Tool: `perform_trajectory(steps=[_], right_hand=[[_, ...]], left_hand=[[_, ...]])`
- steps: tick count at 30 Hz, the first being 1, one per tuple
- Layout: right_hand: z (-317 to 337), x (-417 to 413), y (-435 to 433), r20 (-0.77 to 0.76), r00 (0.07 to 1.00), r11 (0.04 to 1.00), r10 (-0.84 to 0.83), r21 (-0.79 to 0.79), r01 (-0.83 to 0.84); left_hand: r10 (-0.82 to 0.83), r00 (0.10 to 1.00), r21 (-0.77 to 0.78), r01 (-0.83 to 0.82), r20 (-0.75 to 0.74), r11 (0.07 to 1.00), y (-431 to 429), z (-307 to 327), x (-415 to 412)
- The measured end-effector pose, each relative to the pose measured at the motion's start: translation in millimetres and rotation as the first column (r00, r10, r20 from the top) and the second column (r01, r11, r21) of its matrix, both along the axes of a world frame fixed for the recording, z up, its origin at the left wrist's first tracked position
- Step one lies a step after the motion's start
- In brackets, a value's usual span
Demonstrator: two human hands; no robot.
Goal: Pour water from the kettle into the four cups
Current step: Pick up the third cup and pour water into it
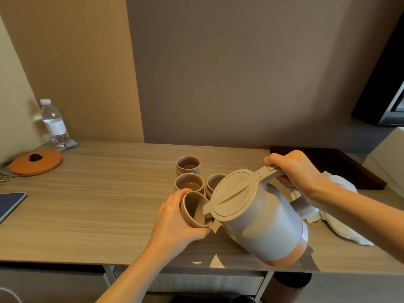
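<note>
A right hand (293, 169) grips the tilted grey plastic kettle (258, 217) by its handle, spout meeting the tilted beige ceramic cup (193, 209) clasped in the left hand (175, 224).

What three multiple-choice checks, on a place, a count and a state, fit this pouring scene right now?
1. The clear plastic water bottle stands: A) far left, by the wall; B) far right; C) at the front edge.
2. Beige ceramic cups in view: A) three; B) four; C) five.
3. The grey lidded kettle is: A) standing upright; B) tilted over a cup; C) lying down.
Answers: 1 A, it is beyond the orange round lid. 2 B, three stand on the wood-grain table, and the left hand holds the fourth cup. 3 B, the right hand grips its handle, spout at that cup's rim.
</note>
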State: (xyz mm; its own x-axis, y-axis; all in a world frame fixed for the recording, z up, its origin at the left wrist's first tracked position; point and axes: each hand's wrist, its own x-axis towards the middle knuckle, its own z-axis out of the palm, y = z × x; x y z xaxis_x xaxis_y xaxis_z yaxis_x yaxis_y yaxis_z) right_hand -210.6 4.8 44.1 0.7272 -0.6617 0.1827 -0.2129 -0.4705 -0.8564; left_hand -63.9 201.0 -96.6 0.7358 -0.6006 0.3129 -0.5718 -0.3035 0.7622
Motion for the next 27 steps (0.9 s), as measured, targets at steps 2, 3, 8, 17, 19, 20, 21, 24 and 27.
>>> perform_trajectory(steps=[2, 3, 8, 17, 19, 20, 21, 24, 27], right_hand=[[0, 2, 0, -0.006, 1.0, 1.0, 0.005, -0.004, -0.005], [0, 3, 0, -0.009, 1.0, 1.0, 0.005, -0.005, -0.005], [1, 8, 1, -0.036, 0.999, 1.0, 0.012, -0.025, -0.013], [1, 13, 3, -0.06, 0.998, 0.998, 0.029, -0.056, -0.032], [1, 14, 4, -0.062, 0.998, 0.998, 0.033, -0.06, -0.036], [1, 15, 4, -0.062, 0.998, 0.997, 0.033, -0.063, -0.037], [1, 15, 4, -0.062, 0.998, 0.997, 0.031, -0.067, -0.035], [0, 15, 3, -0.062, 0.998, 0.997, 0.025, -0.069, -0.029], [1, 15, 4, -0.063, 0.998, 0.997, 0.023, -0.073, -0.027]], left_hand=[[-0.004, 1.0, -0.001, 0.004, -0.005, 1.0, 1, 0, 0], [-0.007, 1.0, -0.003, 0.007, -0.007, 1.0, 1, -1, 0], [-0.011, 1.0, -0.024, 0.011, -0.007, 1.0, 2, -3, -1], [-0.042, 0.999, -0.056, 0.041, -0.01, 0.998, 7, -8, 2], [-0.04, 0.999, -0.062, 0.04, -0.009, 0.997, 6, -9, 2], [-0.037, 0.999, -0.063, 0.036, -0.01, 0.997, 5, -9, 2], [-0.034, 0.999, -0.064, 0.033, -0.01, 0.997, 5, -10, 2], [-0.022, 1.0, -0.06, 0.021, -0.015, 0.998, 4, -11, 2], [-0.017, 1.0, -0.062, 0.016, -0.01, 0.998, 4, -12, 2]])
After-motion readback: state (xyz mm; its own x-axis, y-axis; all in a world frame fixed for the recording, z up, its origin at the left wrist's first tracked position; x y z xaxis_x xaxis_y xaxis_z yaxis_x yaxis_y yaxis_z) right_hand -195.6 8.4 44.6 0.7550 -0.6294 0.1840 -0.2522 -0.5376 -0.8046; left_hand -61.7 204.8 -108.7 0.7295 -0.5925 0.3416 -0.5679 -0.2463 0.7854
